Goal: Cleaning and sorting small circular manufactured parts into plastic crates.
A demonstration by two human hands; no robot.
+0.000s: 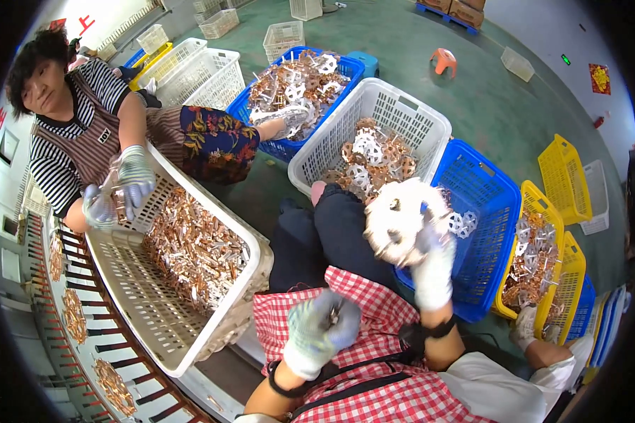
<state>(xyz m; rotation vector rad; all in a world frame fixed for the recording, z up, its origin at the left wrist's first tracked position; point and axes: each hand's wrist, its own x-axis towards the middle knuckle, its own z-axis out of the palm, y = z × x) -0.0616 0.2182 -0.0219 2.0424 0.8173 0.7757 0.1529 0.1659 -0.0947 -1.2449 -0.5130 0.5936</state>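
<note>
My right hand [434,276], in a pale work glove, grips a stack of round, silvery cut-out metal discs [396,220] and holds it over the edge of a blue basket [483,233]. Motion blurs the stack. In front of my checked apron, my left hand [312,337] is closed, its gloved fingers curled. A small dark glint shows among them, too small to name. Two similar silvery discs [463,224] lie inside the blue basket. Beyond my knees stands a white basket [430,123] holding coppery and silvery discs [370,158].
At my left, a white crate [250,282] holds many small coppery metal strips [190,247]. A gloved co-worker [85,134] sits behind it, handling pieces. A bar rack [113,331] runs along the lower left. Yellow baskets [543,211] and another person's glove [524,328] are at right.
</note>
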